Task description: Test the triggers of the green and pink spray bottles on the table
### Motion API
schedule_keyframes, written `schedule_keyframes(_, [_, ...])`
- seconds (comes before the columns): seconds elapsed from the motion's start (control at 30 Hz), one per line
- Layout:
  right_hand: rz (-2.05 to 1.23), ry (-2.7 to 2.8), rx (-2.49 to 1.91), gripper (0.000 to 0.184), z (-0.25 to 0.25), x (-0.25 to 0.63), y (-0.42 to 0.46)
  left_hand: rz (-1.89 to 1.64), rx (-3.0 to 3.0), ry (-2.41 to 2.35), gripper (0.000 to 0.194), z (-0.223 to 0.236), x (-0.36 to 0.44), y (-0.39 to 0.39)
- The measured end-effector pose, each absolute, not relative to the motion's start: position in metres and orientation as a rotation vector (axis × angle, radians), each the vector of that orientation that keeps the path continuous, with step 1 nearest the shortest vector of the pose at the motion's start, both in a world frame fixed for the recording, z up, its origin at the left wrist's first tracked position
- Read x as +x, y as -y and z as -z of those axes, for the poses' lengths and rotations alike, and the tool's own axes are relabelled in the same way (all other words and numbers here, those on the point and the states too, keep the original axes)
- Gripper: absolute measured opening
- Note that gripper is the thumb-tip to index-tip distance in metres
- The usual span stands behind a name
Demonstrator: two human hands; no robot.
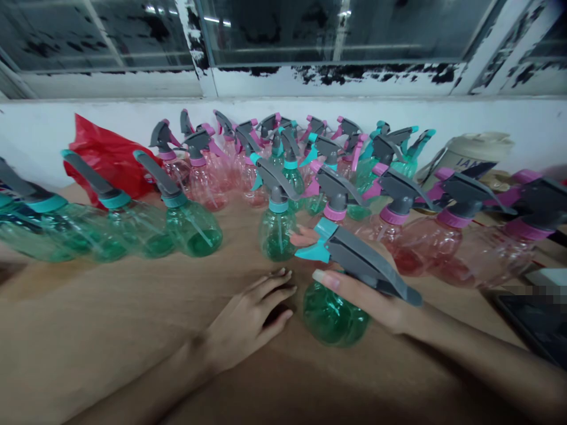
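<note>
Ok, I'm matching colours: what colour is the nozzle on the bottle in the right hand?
The nozzle is turquoise, seen in the head view.

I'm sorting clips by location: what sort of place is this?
Perhaps a workroom or storeroom: rows of spray bottles stand on a table against a wall, under windows.

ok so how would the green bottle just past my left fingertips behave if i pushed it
The green bottle would probably feel slick, given its shiny surface. Pushed high, it might tip, since its gray spray head juts out above the teal collar. Once down, it could rock on those rounded sides.
</note>
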State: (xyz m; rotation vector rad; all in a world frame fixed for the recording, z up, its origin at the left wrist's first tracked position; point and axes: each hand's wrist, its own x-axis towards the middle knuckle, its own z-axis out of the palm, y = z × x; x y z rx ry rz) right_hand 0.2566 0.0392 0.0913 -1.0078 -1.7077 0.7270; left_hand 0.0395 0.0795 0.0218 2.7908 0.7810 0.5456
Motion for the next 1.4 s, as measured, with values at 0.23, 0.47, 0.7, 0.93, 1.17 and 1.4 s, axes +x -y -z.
schedule_keyframes(0.23, [-0.740, 1.731, -0.969, 0.033, -0.0921, 0.2565, -0.0401, -0.427, 2.863, -0.755, 0.035, -0.0233, 0.0386, -0.0781])
schedule_keyframes(0.47, [-0.786, 1.732, -0.975, 0.035, -0.0911, 0.2574, -0.0390, -0.413, 2.892, -0.776, 0.036, -0.0211, 0.0387, -0.0776])
schedule_keyframes(0.7, [-0.831, 1.754, -0.999, 0.033, -0.0920, 0.2595, -0.0393, -0.400, 2.886, -0.771, 0.037, -0.0210, 0.0374, -0.0779])
schedule_keyframes(0.93, [-0.812, 1.798, -1.011, 0.010, -0.0988, 0.2587, -0.0395, -0.370, 2.900, -0.755, 0.041, -0.0228, 0.0381, -0.0785])
schedule_keyframes(1.17, [-0.808, 1.777, -1.014, 0.017, -0.0924, 0.2597, -0.0426, -0.379, 2.907, -0.745, 0.039, -0.0215, 0.0372, -0.0788])
schedule_keyframes(1.4, [-0.745, 1.748, -0.996, 0.033, -0.0940, 0.2574, -0.0406, -0.387, 2.914, -0.754, 0.043, -0.0198, 0.0369, -0.0782])
